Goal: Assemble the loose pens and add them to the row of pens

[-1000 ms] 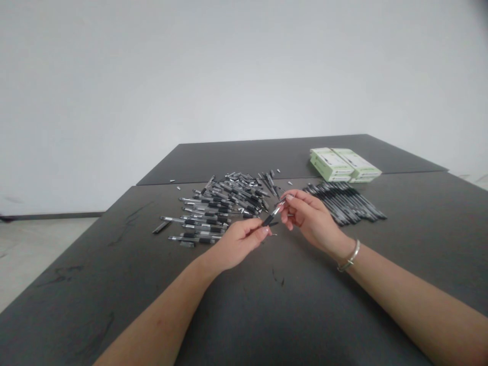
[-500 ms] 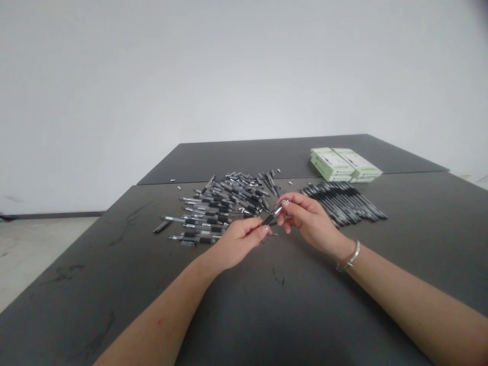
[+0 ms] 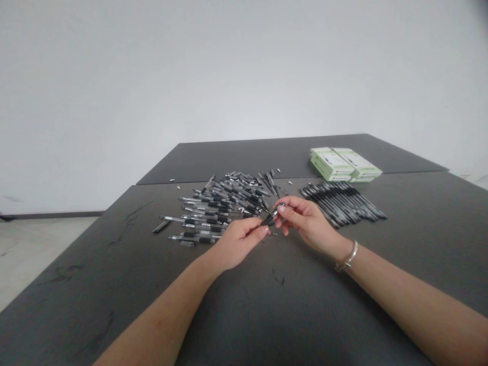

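My left hand (image 3: 244,239) is closed on the barrel of a gel pen (image 3: 269,217), with the black grip showing past its fingertips. The pen tilts up to the right, over the table. At its upper end my right hand (image 3: 303,218) pinches a clear cap (image 3: 279,207) between thumb and fingers; the cap sits at the pen's tip, and its exact seating is partly hidden by the fingers. Beyond my left hand lies a loose pile of uncapped pens (image 3: 217,201). A row of capped pens (image 3: 343,203) lies side by side to the right.
Green and white boxes (image 3: 345,165) are stacked at the back right of the dark table (image 3: 244,305). Small silver tips (image 3: 179,187) and a few loose caps (image 3: 187,244) lie about the pile. A pale wall (image 3: 244,71) stands behind.
My right hand has moved slightly left and down, bringing the cap closer to my left hand along the pen. My left hand stays in place on the barrel.
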`<state>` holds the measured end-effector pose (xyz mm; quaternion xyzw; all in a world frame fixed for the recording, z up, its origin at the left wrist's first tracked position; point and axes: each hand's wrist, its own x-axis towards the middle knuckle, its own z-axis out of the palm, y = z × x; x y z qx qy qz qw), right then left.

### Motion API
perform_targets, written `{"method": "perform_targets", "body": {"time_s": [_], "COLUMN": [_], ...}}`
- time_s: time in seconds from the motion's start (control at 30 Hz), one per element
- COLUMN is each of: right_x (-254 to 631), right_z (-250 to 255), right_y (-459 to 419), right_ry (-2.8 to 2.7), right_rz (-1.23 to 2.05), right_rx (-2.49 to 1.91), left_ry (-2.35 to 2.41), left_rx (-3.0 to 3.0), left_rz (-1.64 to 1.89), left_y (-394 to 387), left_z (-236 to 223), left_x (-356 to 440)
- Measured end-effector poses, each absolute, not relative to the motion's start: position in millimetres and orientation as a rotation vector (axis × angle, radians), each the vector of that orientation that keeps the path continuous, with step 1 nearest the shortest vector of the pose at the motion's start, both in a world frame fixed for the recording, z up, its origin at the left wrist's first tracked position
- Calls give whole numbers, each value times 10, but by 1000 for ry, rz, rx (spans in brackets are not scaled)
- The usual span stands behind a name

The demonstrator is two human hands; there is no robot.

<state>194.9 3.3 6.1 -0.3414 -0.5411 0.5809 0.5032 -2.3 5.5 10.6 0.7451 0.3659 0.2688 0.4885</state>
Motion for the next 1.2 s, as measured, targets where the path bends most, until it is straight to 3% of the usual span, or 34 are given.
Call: {"method": "perform_targets", "body": {"time_s": [0.63, 1.0, 1.2], "right_x": [1867, 1799, 2015], "right_z": [38, -46, -23], "right_y": [32, 47, 199], "right_ry": [-1239, -1234, -1069], "right_rz": [1425, 1602, 1492], "right_rx": [-836, -916, -986], "left_ry": [979, 950, 943], "left_rx": [1975, 1974, 1877], "left_rz": [717, 695, 663], "left_y": [36, 66, 45], "left_z": [74, -4, -6], "left_x": [7, 31, 36]}}
